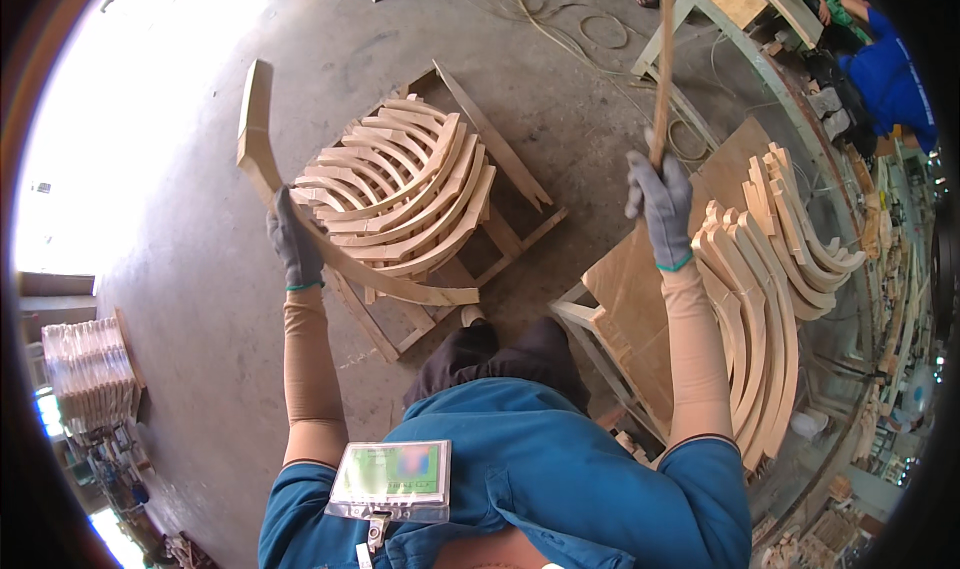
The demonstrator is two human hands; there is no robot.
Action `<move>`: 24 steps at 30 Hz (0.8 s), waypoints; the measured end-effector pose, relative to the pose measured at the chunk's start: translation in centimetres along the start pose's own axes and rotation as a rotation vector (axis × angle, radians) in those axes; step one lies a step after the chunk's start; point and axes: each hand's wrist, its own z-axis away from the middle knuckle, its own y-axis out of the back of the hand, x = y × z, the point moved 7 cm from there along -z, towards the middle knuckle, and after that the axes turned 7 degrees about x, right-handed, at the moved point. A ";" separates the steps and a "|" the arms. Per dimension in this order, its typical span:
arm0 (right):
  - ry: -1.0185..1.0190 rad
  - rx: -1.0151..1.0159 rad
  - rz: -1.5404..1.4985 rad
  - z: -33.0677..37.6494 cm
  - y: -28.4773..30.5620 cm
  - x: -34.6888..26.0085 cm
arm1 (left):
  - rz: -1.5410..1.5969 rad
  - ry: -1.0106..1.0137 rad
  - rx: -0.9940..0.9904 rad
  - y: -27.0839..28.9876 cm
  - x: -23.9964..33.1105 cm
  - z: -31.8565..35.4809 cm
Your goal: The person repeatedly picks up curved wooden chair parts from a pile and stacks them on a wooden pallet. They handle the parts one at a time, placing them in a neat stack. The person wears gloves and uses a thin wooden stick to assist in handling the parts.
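Note:
My left hand [294,247], in a grey glove, is closed round a curved wooden chair-leg-like piece [257,134]. That piece bends from the upper left down and across in front of the near edge of a stack of similar curved pieces [410,184]. In my right hand [660,204], gloved too and raised above a bench, is a long narrow wooden piece [665,59] that points away from me and runs out at the top of the view. Seen nearly edge-on, its full shape does not show. Part of its lower end is hidden by the glove.
The stack rests on a wooden pallet [500,239] on the concrete floor. A board-topped bench [630,299] at my right carries more curved wooden pieces [740,309]. Hoses [590,34] lie on the floor. A person in blue [890,74] is at the far right. Bundled slats [90,369] stand left.

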 end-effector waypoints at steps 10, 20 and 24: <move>-0.479 0.252 0.319 4.2 11.8 12.8 | -0.055 0.090 0.119 1.5 -5.4 -5.8; -0.618 0.303 0.249 -0.5 15.0 17.3 | 0.036 0.239 0.152 -6.8 -7.7 -11.8; -0.607 0.314 0.218 -1.8 17.8 17.9 | 0.176 0.397 0.018 -14.0 -10.1 -14.0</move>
